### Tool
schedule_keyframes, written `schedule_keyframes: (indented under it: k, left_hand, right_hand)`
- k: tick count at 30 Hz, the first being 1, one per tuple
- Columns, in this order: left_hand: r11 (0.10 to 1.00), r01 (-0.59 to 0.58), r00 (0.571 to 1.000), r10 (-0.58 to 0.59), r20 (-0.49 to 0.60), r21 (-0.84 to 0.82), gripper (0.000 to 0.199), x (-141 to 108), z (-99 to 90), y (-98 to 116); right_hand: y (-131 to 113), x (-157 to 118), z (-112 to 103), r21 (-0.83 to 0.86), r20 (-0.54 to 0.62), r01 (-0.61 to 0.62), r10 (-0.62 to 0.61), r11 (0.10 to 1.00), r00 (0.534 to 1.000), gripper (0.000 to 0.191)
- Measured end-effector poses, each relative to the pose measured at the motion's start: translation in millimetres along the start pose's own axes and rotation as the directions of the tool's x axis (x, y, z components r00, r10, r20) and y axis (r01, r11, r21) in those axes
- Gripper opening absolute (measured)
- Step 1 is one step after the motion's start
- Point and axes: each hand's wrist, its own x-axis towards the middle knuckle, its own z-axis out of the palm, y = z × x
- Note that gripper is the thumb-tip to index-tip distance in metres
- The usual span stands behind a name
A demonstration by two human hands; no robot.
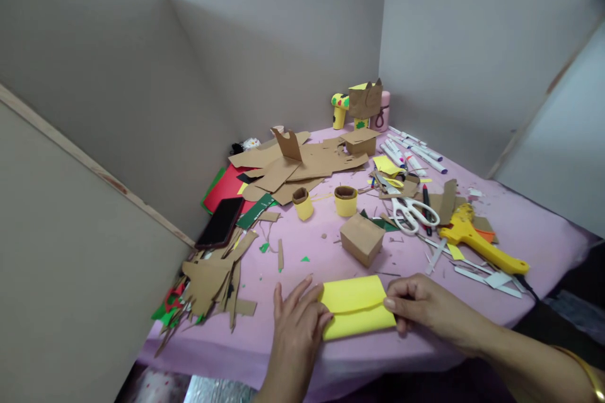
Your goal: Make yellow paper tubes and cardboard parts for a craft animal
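Note:
A folded piece of yellow paper (354, 321) lies near the front edge of the table, one flap lapping over the other. My left hand (297, 324) rests at its left end, fingertips pressing on the paper with the index finger apart. At the right end, my right hand (413, 305) pinches the paper's edge between thumb and fingers. Just beyond the paper stands a small brown cardboard box (362, 239). Behind that are two small cups wrapped in yellow, one at the left (303, 203) and one at the right (345, 201).
White-handled scissors (410, 214), a yellow glue gun (486, 249) and markers (416, 148) lie at the right. Cardboard scraps (210, 283) and a dark phone (220, 222) are at the left. Large cardboard pieces (312, 160) lie farther back, before grey partitions.

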Motion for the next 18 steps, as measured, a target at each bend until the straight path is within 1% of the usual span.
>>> schedule_keyframes:
  k: [3,5,13,15,16,18]
  left_hand:
    - [0.992,0.118,0.988,-0.112,0.104,-0.048,0.013,3.7,-0.2,1.2]
    - [0.981,0.179,0.974,-0.167,0.151,-0.069,0.014,6.0,-1.1,2.1]
    - [0.945,0.276,0.947,-0.236,0.216,-0.176,0.019,3.3,0.7,3.6]
    - [0.91,0.331,0.935,-0.281,0.215,-0.248,0.018,2.2,-0.7,4.1]
    - [0.879,0.368,0.925,-0.315,0.213,-0.301,0.017,1.4,-2.3,4.9]
    - [0.786,0.449,0.893,-0.399,0.207,-0.424,0.017,-0.7,-7.2,7.8]
  right_hand:
    - [2.4,-0.4,-0.8,-0.001,0.007,0.002,-0.002,1.0,1.0,0.029]
    - [3.4,-1.0,-1.1,-0.004,0.011,0.001,-0.001,1.0,1.0,0.028]
    - [-0.8,-2.1,1.0,-0.016,-0.003,0.002,-0.002,1.0,1.0,0.026]
    - [-1.4,-1.9,1.9,-0.01,-0.002,0.0,0.0,1.0,1.0,0.027]
    - [-1.6,-1.8,2.4,-0.005,0.0,-0.002,0.002,1.0,1.0,0.028]
    - [-2.5,-1.8,2.9,0.007,0.006,-0.007,0.006,1.0,1.0,0.03]
